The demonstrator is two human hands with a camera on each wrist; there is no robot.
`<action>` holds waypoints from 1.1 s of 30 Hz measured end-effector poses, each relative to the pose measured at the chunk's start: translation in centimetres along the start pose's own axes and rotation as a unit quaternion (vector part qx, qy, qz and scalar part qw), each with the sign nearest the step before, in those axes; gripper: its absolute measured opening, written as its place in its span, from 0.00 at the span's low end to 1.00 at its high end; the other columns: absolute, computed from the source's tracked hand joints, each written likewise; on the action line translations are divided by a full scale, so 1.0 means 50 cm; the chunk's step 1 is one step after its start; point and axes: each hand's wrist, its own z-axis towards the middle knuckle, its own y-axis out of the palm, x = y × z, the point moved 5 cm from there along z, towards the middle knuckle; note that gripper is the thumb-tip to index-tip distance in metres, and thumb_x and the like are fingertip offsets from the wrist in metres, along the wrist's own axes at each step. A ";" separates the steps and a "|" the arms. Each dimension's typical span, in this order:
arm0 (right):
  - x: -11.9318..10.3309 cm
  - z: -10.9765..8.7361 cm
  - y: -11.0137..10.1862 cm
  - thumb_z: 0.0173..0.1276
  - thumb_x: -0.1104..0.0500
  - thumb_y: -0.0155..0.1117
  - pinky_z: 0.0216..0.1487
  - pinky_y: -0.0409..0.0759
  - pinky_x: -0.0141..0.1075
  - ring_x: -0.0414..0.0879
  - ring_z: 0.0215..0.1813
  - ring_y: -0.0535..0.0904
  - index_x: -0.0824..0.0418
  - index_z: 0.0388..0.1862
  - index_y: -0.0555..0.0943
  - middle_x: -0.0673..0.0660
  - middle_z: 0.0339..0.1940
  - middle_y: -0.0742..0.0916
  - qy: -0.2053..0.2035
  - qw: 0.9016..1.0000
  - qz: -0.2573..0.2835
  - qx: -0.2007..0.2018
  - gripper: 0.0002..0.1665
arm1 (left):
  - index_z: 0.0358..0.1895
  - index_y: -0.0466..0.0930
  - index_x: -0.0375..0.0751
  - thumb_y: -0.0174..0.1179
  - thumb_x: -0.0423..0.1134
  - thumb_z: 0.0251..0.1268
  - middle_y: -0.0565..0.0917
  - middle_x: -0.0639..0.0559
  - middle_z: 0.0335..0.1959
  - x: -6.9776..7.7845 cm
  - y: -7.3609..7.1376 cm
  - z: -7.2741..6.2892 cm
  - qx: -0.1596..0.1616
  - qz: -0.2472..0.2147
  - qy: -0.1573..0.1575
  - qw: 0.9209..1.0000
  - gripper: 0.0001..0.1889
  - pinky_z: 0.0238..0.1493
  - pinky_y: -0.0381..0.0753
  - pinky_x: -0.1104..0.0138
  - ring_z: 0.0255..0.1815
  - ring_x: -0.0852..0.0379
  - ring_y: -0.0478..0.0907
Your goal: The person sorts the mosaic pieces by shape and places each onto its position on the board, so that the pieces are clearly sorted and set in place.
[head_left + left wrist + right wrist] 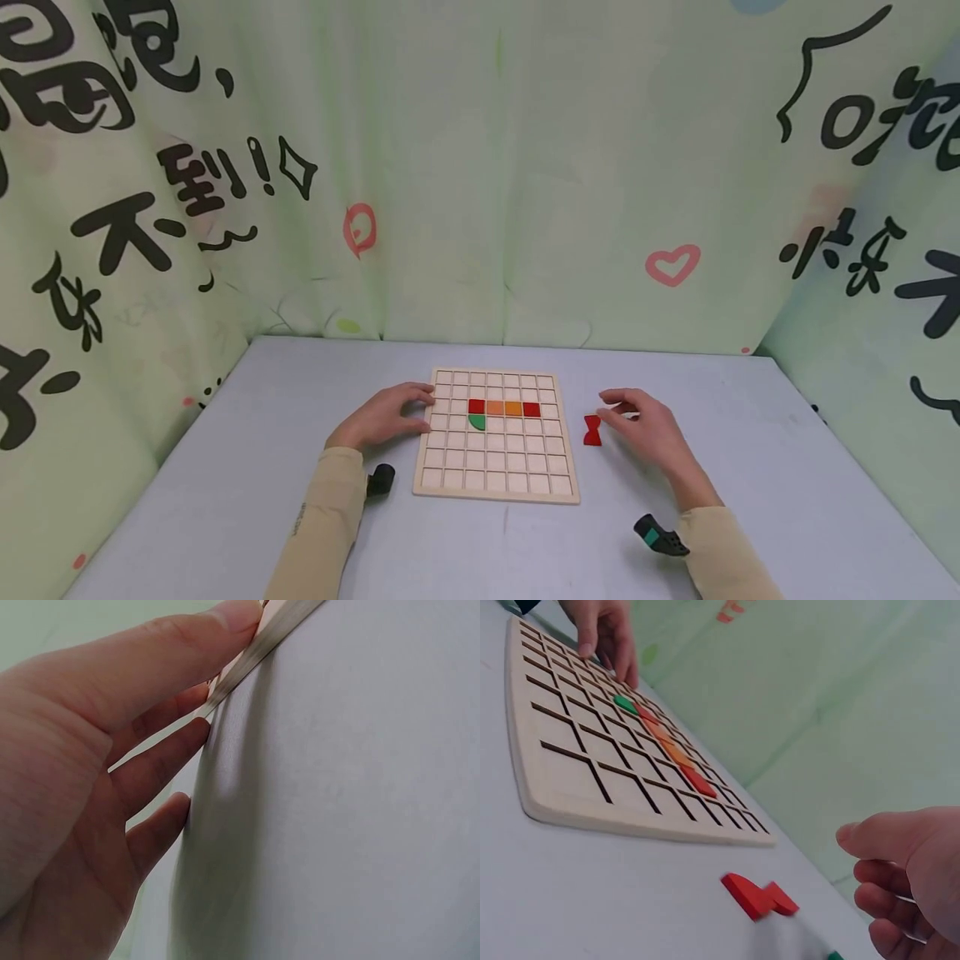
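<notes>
Board [495,497]: prob. stiff, fairly light wood; take it by the side rims. Red pc [592,430], on table [525,550] just R of it, hourglass outline (1 or 2 bits, can't tell): prob. light, hard; pinch its side edges. Your L hand [386,412]: fingers loosely spread, touching the L rim. Your R hand [647,427]: thumb & fingers apart, nothing held, just beside the red.

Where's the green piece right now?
In the head view, the green piece is on the board, left of centre, directly below the leftmost red square.
</notes>
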 end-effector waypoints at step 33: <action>0.096 -0.008 -0.027 0.64 0.66 0.67 0.46 0.80 0.47 0.51 0.43 0.76 0.65 0.53 0.82 0.60 0.44 0.83 -0.046 0.996 -0.067 -0.019 0.18 | 0.55 0.81 0.39 0.71 0.38 0.58 0.72 0.48 0.68 0.002 -0.001 0.000 0.001 0.000 0.009 1.000 0.21 0.72 0.62 0.53 0.72 0.46 0.62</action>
